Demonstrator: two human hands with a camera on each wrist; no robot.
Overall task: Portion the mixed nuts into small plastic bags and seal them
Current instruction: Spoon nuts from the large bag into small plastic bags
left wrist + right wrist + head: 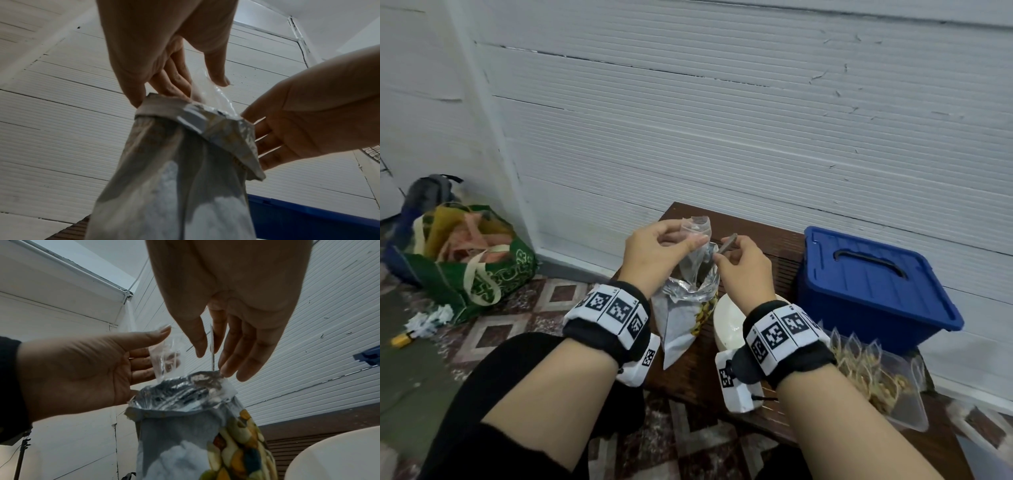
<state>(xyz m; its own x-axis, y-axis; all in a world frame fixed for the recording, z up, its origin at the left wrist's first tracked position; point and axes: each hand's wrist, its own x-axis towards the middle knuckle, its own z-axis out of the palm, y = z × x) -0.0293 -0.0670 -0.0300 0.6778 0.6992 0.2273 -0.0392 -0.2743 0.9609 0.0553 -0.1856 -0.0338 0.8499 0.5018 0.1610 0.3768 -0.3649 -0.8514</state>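
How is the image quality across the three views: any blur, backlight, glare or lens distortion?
Head view: evenly lit and fairly sharp, wall lines bowed by the wide lens, the left hand holding the small clear plastic bag. Left wrist view: hand backlit and dark, the silver foil nut pouch soft. Right wrist view: glare on the pouch's foil mouth, right hand shadowed.

Silver foil nut pouch with printed nuts on its side [681, 318]: contents hidden behind its crumpled rim; base cut off by the lower edge in both wrist views.
Thin grey metal spoon handle [727, 244]: bowl end sunk inside the pouch, unseen.
Small clear plastic zip bag [697, 233]: dark bits inside too blurred to identify.
Clear plastic tray of filled packets [893, 387]: near side hidden by the right wristband.
White bowl [729, 322]: inside partly hidden by the right wrist.
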